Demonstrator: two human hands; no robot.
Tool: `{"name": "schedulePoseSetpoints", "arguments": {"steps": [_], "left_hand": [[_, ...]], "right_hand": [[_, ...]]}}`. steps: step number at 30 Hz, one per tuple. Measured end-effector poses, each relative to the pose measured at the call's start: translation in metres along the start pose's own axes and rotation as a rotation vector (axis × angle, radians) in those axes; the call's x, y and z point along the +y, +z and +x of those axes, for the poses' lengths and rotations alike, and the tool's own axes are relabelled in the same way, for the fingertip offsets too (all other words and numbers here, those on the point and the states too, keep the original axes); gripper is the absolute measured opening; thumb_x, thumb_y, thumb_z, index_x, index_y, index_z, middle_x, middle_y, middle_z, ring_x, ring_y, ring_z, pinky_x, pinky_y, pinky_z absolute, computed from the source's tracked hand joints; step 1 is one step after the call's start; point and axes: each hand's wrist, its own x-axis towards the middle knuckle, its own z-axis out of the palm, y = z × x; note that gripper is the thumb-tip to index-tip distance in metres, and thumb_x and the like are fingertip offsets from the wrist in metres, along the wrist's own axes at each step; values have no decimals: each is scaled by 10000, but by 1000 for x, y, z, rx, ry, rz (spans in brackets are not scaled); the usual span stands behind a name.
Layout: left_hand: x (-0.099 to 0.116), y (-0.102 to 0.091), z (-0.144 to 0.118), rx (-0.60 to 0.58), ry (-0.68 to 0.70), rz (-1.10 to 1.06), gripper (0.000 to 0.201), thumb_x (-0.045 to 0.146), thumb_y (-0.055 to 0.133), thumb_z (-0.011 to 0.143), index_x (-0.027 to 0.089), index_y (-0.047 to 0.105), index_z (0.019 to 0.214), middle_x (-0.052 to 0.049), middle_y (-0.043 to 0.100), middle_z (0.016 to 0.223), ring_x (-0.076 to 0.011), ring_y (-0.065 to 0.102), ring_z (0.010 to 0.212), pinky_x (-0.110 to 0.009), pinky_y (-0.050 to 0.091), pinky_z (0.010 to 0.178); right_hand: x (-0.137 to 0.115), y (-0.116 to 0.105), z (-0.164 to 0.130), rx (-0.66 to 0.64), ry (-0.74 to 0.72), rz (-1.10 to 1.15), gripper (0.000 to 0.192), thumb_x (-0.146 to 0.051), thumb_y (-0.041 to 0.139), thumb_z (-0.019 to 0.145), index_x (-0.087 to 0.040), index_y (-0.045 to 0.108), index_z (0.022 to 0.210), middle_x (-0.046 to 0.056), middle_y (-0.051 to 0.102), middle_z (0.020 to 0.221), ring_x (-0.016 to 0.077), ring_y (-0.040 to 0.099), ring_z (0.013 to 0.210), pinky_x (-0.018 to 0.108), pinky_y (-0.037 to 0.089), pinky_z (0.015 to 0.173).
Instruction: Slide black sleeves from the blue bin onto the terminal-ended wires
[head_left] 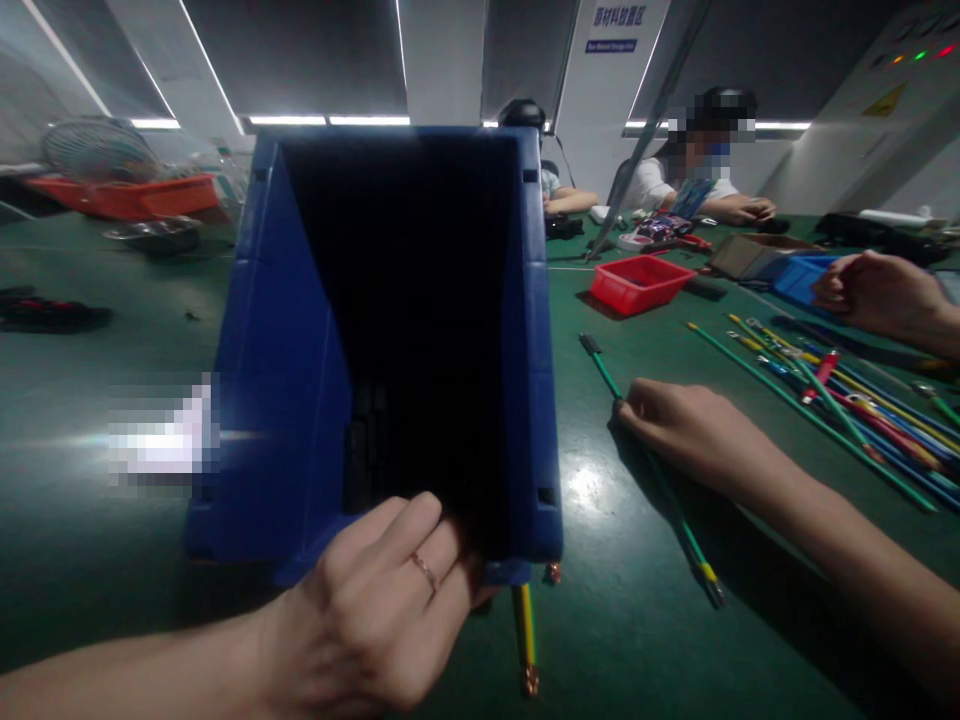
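The left hand (375,610) grips the near rim of a blue bin (300,380), fingers curled over its edge, tipping it up on the green bench (637,620). To its right, the right hand (697,430) rests fingers-down on a green wire (667,490), pinning rather than lifting it. Judging by this, a wire is being picked; next comes pinching it clear. A yellow-green wire (523,630) pokes out beneath the bin. The hanging sign (616,25) bears Chinese characters, too small to read.
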Motion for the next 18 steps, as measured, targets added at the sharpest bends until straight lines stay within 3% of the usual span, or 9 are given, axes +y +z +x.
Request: {"name": "schedulePoseSetpoints", "arguments": {"steps": [7,13,18], "left_hand": [[-15,-3,14,-74,-39,-3,302,240,554,987,175,576,693,4,526,605,-165,455,576,-318,372,525],[-29,-3,16,-153,-79,-95,213,298,554,997,153,631,861,-12,598,702,-173,507,647,-316,387,565],[-29,-2,14,-133,-47,-69,186,276,569,987,138,630,879,-23,621,718,-184,539,664,-321,390,586]], "right_hand": [[-1,-3,-1,-13,7,-13,275,-426,440,937,-214,603,875,71,673,826,193,599,683,284,358,576],[3,-9,-1,-32,-56,18,368,-478,431,949,-203,628,805,63,659,732,172,575,609,274,342,538],[5,-12,0,-42,-77,41,265,-388,492,908,-196,667,856,60,696,798,166,607,657,262,369,570]]}}
